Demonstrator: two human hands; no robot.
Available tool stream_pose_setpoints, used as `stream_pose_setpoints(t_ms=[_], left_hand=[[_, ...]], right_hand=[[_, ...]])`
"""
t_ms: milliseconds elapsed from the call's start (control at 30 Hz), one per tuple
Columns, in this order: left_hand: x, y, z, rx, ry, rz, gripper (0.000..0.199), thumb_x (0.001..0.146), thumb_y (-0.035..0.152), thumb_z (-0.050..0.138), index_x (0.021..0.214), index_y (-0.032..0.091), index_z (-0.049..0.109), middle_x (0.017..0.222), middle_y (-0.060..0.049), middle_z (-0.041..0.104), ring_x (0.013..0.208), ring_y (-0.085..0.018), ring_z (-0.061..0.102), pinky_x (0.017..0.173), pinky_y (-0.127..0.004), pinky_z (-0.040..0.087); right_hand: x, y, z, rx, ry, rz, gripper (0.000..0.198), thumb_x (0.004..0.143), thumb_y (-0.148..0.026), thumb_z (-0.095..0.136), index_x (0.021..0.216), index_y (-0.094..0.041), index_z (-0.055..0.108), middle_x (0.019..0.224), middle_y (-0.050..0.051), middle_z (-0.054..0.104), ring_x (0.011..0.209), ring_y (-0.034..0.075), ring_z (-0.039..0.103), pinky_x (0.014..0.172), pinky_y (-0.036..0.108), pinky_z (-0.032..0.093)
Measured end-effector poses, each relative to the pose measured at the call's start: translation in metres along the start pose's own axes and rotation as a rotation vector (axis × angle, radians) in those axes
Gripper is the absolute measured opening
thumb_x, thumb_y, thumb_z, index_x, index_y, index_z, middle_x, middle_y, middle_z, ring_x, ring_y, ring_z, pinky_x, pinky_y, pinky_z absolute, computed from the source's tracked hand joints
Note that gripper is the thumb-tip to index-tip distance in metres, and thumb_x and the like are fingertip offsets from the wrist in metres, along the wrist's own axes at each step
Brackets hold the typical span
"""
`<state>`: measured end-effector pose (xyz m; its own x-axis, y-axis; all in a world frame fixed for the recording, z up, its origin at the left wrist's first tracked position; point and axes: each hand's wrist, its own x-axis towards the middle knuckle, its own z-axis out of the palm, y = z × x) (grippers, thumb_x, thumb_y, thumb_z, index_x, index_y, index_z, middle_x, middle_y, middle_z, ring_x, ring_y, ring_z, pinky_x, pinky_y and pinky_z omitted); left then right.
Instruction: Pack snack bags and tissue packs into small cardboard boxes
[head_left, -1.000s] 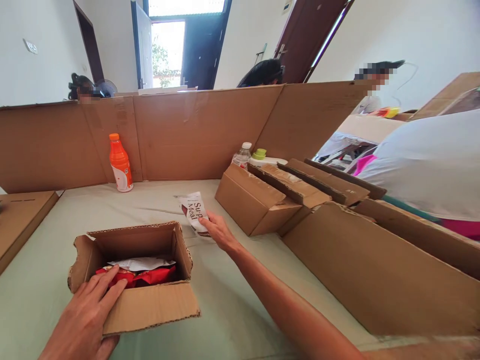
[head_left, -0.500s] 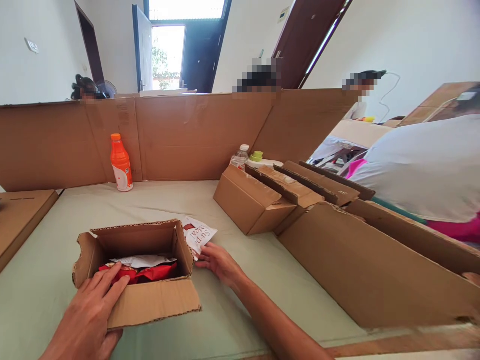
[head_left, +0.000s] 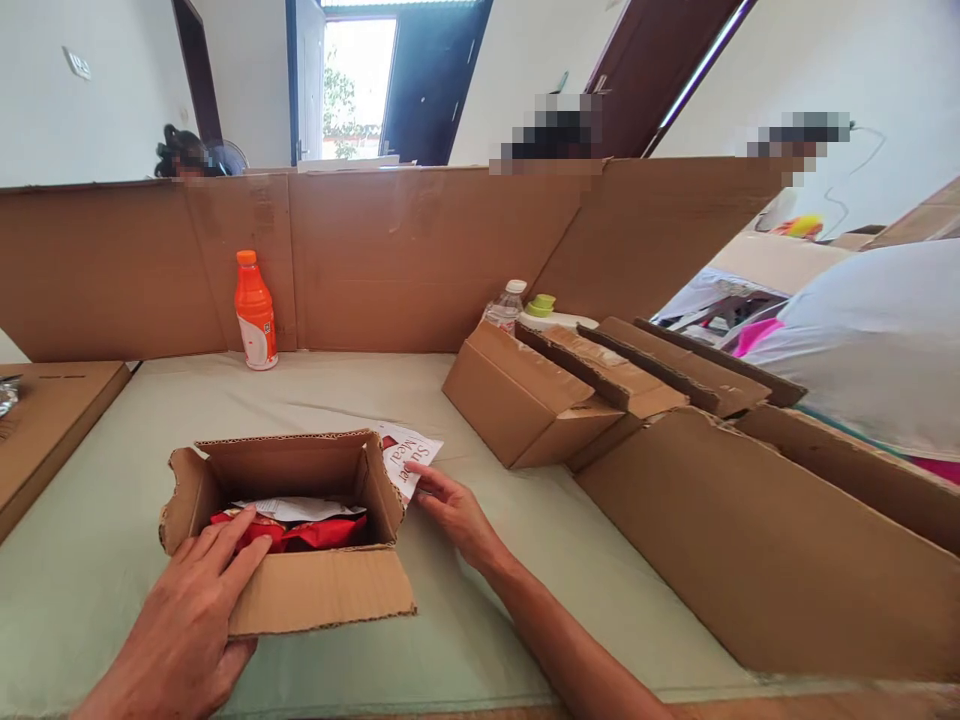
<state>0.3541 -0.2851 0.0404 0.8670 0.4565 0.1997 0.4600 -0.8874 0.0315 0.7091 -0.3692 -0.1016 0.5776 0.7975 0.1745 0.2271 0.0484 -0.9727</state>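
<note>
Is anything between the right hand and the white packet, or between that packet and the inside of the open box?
Nothing visible separates the right hand from the white packet. Between the packet and the inside of the open box stands the box's right wall, hiding part of the packet.

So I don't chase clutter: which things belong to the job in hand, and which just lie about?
Likely the job:
open brown cardboard box, at left hand;
glossy red packaging inside;
flat white printed pouch, at right hand.

Seemingly lying about:
orange plastic bottle;
clear white-capped plastic bottle.
</note>
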Motion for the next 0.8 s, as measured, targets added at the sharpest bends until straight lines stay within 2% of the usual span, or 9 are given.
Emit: stream_pose_setpoints(t_ms=[100,200,333,467,533,667,733,800], left_hand=[[0.001,-0.003,-0.002,-0.005,-0.030,0.024,0.078,0.069,0.007,0.054,0.145,0.022,0.049,0.159,-0.014,0.044,0.137,-0.039,0.052,0.105,-0.061,0.051],[0.002,-0.006,0.000,-0.007,-0.042,0.063,0.079,0.068,0.008,0.054,0.145,0.020,0.049,0.157,-0.017,0.046,0.134,-0.040,0.054,0.101,-0.062,0.054],[0.003,-0.003,0.001,-0.009,0.004,0.038,0.077,0.064,0.008,0.054,0.141,0.018,0.054,0.153,-0.018,0.050,0.132,-0.042,0.056,0.099,-0.065,0.054],[0.006,-0.001,-0.004,-0.020,-0.027,0.062,0.075,0.066,0.008,0.054,0.140,0.016,0.055,0.150,-0.020,0.054,0.130,-0.042,0.058,0.097,-0.064,0.056],[0.007,-0.001,-0.006,-0.019,-0.032,0.069,0.074,0.066,0.008,0.054,0.140,0.013,0.056,0.148,-0.021,0.055,0.128,-0.043,0.059,0.096,-0.066,0.056],[0.009,-0.001,-0.007,-0.029,-0.051,0.047,0.074,0.065,0.008,0.055,0.139,0.013,0.057,0.151,-0.022,0.052,0.129,-0.044,0.058,0.098,-0.067,0.054],[0.010,0.001,-0.009,-0.037,-0.074,0.025,0.073,0.066,0.007,0.055,0.139,0.014,0.058,0.153,-0.021,0.049,0.130,-0.043,0.057,0.100,-0.067,0.053],[0.012,0.003,-0.012,-0.056,-0.113,-0.003,0.071,0.068,0.007,0.055,0.138,0.015,0.058,0.154,-0.020,0.049,0.132,-0.042,0.055,0.102,-0.066,0.052]], right_hand=[[0.005,0.004,0.002,-0.158,0.051,-0.064,0.039,0.075,-0.033,0.061,0.110,-0.022,0.077,0.112,0.009,0.078,0.095,0.026,0.073,0.092,0.045,0.057],[0.008,0.003,0.001,-0.319,0.103,-0.158,0.035,0.079,-0.029,0.056,0.106,-0.024,0.078,0.111,0.008,0.078,0.096,0.025,0.071,0.094,0.044,0.054],[0.013,-0.005,-0.006,-0.498,0.169,-0.259,0.030,0.086,-0.028,0.053,0.101,-0.026,0.079,0.101,0.008,0.076,0.095,0.024,0.069,0.087,0.037,0.054],[0.019,-0.016,-0.019,-0.617,0.264,-0.339,0.029,0.090,-0.029,0.052,0.098,-0.026,0.080,0.093,0.008,0.070,0.091,0.023,0.065,0.087,0.038,0.052],[0.019,-0.024,-0.026,-0.657,0.327,-0.364,0.028,0.092,-0.033,0.053,0.095,-0.026,0.080,0.100,0.010,0.069,0.096,0.025,0.064,0.092,0.043,0.049],[0.016,-0.046,-0.040,-0.776,0.507,-0.471,0.033,0.094,-0.046,0.056,0.083,-0.024,0.078,0.130,0.016,0.065,0.123,0.035,0.057,0.101,0.055,0.043],[0.014,-0.059,-0.046,-0.779,0.505,-0.492,0.041,0.095,-0.054,0.052,0.080,-0.022,0.074,0.118,0.015,0.072,0.112,0.033,0.064,0.095,0.052,0.048],[0.010,-0.073,-0.051,-0.721,0.423,-0.420,0.046,0.094,-0.060,0.049,0.082,-0.022,0.071,0.086,0.009,0.074,0.080,0.025,0.069,0.077,0.041,0.055]])
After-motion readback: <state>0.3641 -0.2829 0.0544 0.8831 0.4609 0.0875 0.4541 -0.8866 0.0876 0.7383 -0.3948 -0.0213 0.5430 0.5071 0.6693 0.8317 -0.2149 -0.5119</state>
